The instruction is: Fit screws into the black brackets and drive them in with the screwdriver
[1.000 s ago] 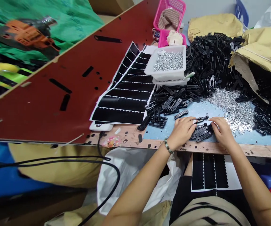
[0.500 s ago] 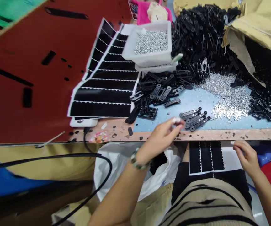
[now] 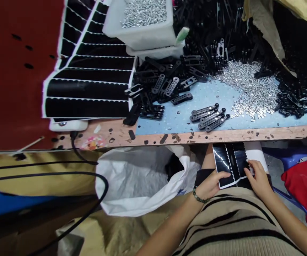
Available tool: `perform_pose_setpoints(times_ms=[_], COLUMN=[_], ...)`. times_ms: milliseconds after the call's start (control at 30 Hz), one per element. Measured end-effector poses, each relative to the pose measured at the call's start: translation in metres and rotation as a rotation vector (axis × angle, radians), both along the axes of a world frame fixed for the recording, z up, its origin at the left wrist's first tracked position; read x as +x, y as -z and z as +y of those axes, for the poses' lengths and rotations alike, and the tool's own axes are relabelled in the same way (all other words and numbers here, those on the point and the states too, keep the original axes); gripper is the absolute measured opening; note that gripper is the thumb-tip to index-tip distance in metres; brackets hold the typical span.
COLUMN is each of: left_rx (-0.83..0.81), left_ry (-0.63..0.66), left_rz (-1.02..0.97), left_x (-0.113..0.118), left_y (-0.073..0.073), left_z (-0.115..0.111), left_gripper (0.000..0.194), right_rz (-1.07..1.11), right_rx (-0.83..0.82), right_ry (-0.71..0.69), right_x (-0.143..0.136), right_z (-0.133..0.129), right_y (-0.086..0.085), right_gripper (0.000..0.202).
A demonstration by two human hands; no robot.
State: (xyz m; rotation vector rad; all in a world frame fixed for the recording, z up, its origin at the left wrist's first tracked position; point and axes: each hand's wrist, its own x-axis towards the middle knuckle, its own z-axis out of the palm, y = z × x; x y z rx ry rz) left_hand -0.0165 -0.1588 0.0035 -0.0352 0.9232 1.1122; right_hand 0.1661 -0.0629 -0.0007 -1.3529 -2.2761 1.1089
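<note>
A white-backed sheet of black adhesive strips [image 3: 224,161] with scalloped edges lies across my lap, bent upward on its left side. My left hand [image 3: 212,182] grips its lower left corner, thumb on top and fingers hidden beneath. On the right, my right hand [image 3: 258,176] has thumb and forefinger at the edge of the rightmost black strip, seemingly pinching it. Above the sheet, on the blue mat [image 3: 159,126], several assembled black folding links [image 3: 209,116] sit in a neat row.
Loose black parts [image 3: 166,83] are heaped behind. Silver pins and washers [image 3: 257,92] form a pile at right. A white tub [image 3: 148,35] of pins stands beside larger strip sheets [image 3: 89,85]. Below the table edge hangs an open white sack [image 3: 140,181]; a black cable [image 3: 104,185] loops nearby.
My left hand has moved from beside the row of links down to the lap sheet and taken hold of it. My right hand has shifted onto the strips. The view has tilted down.
</note>
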Motion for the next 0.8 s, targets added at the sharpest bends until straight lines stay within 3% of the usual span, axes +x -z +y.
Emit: perform_pose_setpoints(times_ms=[200, 467, 567, 700, 800], left_rx=[0.012, 0.002, -0.043, -0.1, -0.127], left_ry=[0.075, 0.134, 0.128, 0.059, -0.089], left_rz=[-0.132, -0.097, 0.0, 0.192, 0.575], left_x=[0.011, 0.01, -0.009, -0.051, -0.069], left_y=[0.015, 0.018, 0.016, 0.005, -0.013], left_z=[0.014, 0.016, 0.003, -0.023, -0.036], left_gripper=[0.032, 0.034, 0.025, 0.023, 0.03], right_rz=[0.032, 0.109, 0.063, -0.018, 0.032], right_rx=[-0.177, -0.261, -0.187, -0.067, 0.072], right_ry=[0.15, 0.246, 0.197, 0.139, 0.077], right_x=[-0.007, -0.015, -0.012, -0.002, -0.007], right_z=[-0.005, 0.009, 0.012, 0.023, 0.034], right_y=[-0.005, -0.012, -0.01, -0.013, -0.026], right_gripper=[0.051, 0.039, 0.039, 0.041, 0.036])
